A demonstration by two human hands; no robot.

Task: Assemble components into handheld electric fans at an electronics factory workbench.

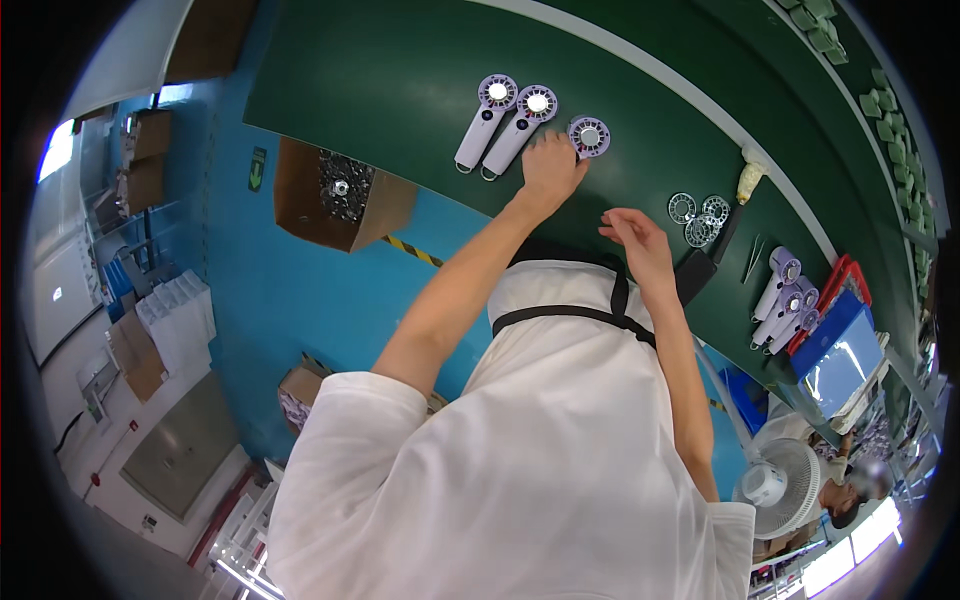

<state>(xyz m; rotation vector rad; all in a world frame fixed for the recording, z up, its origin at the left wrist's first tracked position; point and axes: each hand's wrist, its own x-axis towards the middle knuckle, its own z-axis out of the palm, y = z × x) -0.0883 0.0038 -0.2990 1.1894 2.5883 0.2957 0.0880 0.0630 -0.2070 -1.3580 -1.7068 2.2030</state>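
Note:
My left hand (pixel 552 172) is closed around the handle of a lilac handheld fan (pixel 589 137), whose round head shows just past my fingers. The handle itself is mostly hidden under the hand. To the left of it, two similar fans (pixel 484 128) (pixel 523 128) lie side by side on the green table (pixel 400 70). Near the table's front edge, my right hand (pixel 643 248) hovers with bent fingers apart and nothing visible in it. Several round slotted grilles (pixel 701 231) lie to its right.
Beyond the grilles lie a black tool (pixel 728 232) with a cream-wrapped end and tweezers (pixel 753 260). Several more fans (pixel 780 305) sit by a red tray (pixel 852 282) and a blue bin (pixel 842 350). A cardboard box (pixel 395 212) of dark parts stands left, below the table edge.

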